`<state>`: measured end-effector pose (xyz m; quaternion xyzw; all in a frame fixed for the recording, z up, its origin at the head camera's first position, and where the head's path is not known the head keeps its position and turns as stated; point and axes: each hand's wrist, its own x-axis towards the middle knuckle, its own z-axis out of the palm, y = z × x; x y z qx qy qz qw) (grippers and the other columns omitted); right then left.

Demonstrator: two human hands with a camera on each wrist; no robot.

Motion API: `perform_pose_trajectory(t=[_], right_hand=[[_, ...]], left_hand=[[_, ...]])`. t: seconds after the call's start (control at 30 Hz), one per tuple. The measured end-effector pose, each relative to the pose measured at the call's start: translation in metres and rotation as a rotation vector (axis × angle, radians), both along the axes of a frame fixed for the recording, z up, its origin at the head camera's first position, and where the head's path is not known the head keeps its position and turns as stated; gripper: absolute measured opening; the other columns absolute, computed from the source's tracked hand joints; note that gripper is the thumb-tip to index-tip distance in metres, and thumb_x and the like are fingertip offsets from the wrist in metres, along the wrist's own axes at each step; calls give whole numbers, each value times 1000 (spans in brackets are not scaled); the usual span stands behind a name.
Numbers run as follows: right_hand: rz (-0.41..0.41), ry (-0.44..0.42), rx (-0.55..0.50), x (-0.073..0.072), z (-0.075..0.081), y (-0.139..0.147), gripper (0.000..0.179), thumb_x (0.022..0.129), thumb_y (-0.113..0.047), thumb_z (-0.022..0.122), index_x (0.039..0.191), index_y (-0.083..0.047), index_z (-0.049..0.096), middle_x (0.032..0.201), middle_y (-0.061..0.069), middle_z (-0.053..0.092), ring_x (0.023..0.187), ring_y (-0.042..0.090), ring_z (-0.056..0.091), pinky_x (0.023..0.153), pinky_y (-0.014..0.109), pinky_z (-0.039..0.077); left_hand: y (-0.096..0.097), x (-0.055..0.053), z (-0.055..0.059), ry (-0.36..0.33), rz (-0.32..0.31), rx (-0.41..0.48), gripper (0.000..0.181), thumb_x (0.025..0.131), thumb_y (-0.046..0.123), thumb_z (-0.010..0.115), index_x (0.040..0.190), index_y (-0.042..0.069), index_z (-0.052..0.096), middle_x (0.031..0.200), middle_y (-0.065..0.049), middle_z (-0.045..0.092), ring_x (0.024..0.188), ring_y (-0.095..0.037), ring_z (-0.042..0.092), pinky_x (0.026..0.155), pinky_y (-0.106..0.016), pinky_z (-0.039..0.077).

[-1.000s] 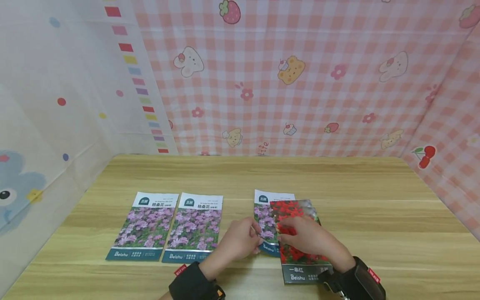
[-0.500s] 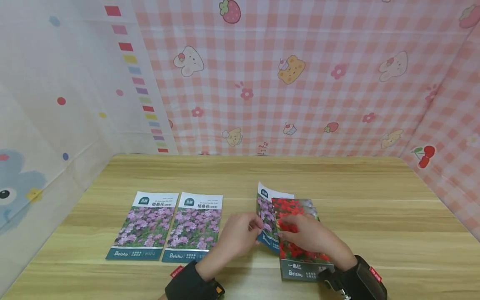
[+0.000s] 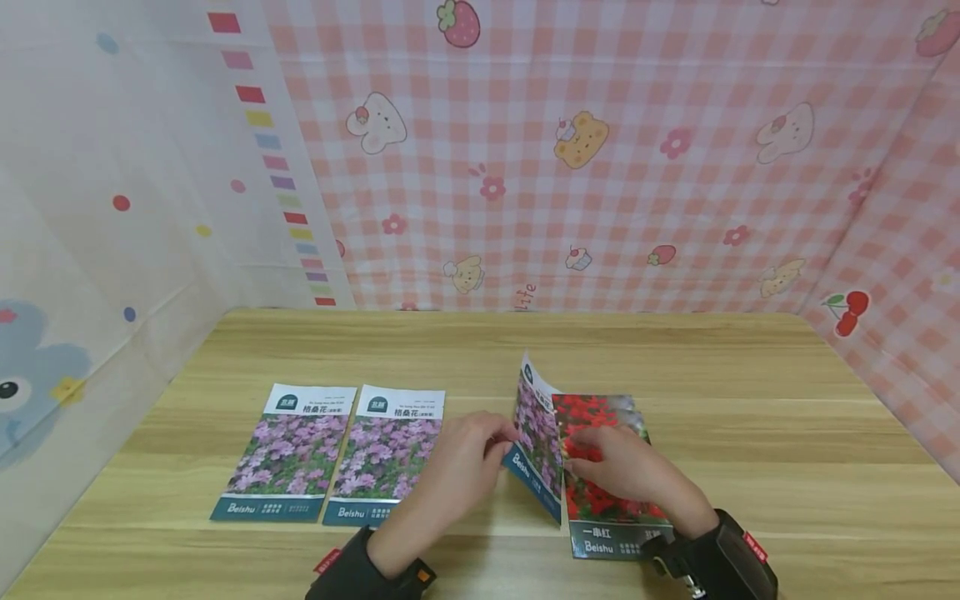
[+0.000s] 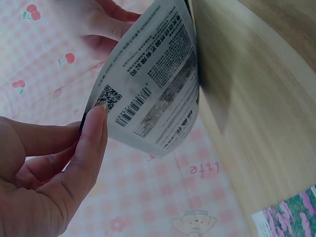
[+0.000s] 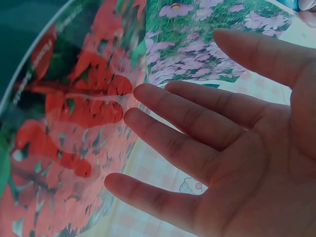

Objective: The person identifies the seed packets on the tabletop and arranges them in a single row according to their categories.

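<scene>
My left hand [image 3: 467,457] pinches the lower left edge of a purple-flower seed packet [image 3: 538,429] between thumb and fingers. That packet stands tilted up on edge and bows; its printed back [image 4: 158,84], with a barcode, faces the left wrist view. Right beside it lies a red-flower seed packet [image 3: 600,540], its dark band toward me. Over this packet is my right hand [image 3: 628,473], and in the right wrist view its fingers [image 5: 173,143] are spread and nearly straight, the fingertips right at the red picture [image 5: 59,123].
Two more purple-flower packets [image 3: 288,454] [image 3: 390,450] lie flat side by side to the left on the wooden table [image 3: 480,346]. A pink checked cloth [image 3: 525,217] hangs behind the table, with a pale dotted cloth [image 3: 135,250] on the left.
The purple-flower packet was flat, partly under the red one; my left hand has lifted its left side so it now tilts up. The red-flower packet has shifted slightly right with my right hand.
</scene>
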<state>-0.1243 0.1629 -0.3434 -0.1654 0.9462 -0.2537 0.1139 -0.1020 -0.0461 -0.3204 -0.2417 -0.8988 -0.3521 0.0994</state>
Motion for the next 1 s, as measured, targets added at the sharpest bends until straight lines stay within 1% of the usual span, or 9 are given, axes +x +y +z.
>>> perform_pose_trajectory(t=[0.07, 0.17, 0.27, 0.33, 0.43, 0.53, 0.73, 0.87, 1.0], right_hand=[[0, 4, -7, 0, 0, 0, 36, 81, -18, 64, 111, 3, 59, 107, 19, 64, 100, 32, 57, 85, 50, 48], [-2, 8, -6, 0, -1, 0, 36, 81, -17, 64, 111, 2, 59, 107, 18, 64, 100, 32, 57, 84, 50, 49], [0, 19, 3, 0, -2, 0, 36, 81, -17, 64, 111, 2, 59, 107, 18, 64, 100, 32, 57, 84, 49, 49], [-1, 21, 6, 0, -2, 0, 35, 81, -17, 64, 110, 2, 59, 107, 18, 64, 100, 32, 57, 84, 49, 49], [-3, 20, 8, 0, -2, 0, 35, 81, -17, 64, 110, 2, 59, 106, 19, 64, 99, 32, 57, 84, 50, 49], [-11, 8, 14, 0, -2, 0, 36, 81, -17, 64, 111, 2, 59, 107, 18, 64, 96, 29, 58, 84, 49, 49], [-18, 1, 20, 1, -2, -1, 36, 81, -18, 64, 111, 1, 59, 107, 17, 64, 98, 30, 58, 84, 50, 49], [-17, 2, 20, 1, -3, -1, 35, 81, -18, 64, 111, 0, 60, 106, 17, 64, 99, 31, 57, 84, 50, 49], [-15, 4, 20, 0, -3, -2, 34, 81, -19, 63, 110, 0, 60, 106, 16, 64, 97, 30, 58, 83, 50, 49]], left_hand=[[-2, 2, 2, -12, 0, 13, 10, 78, -5, 60, 82, 3, 65, 79, -9, 66, 65, -10, 56, 58, -23, 52], [-6, 4, 4, -72, 20, 70, 10, 79, -5, 59, 84, 3, 64, 80, -9, 66, 63, -8, 55, 55, -22, 51], [-10, 4, 4, -143, 60, 130, 11, 79, -4, 59, 87, 1, 63, 78, -8, 64, 61, -7, 54, 52, -20, 50], [-12, 3, 3, -186, 91, 145, 14, 78, -3, 58, 91, 0, 61, 76, -7, 62, 61, -8, 54, 52, -20, 50], [-15, 1, 1, -236, 117, 137, 20, 76, -3, 57, 96, -2, 60, 76, -7, 61, 62, -9, 55, 53, -21, 50], [-18, 0, -2, -250, 121, 111, 23, 75, -3, 56, 97, -4, 61, 77, -9, 62, 62, -9, 56, 53, -21, 50], [-21, -2, -6, -314, 133, 109, 26, 75, -4, 54, 100, -7, 60, 75, -10, 62, 53, -6, 56, 43, -18, 45], [-23, -2, -8, -365, 143, 121, 26, 76, -4, 53, 100, -9, 60, 72, -8, 60, 51, -8, 57, 39, -17, 40], [-27, -3, -10, -391, 150, 132, 22, 77, -3, 54, 98, -7, 61, 74, -8, 60, 52, -8, 57, 40, -19, 43]])
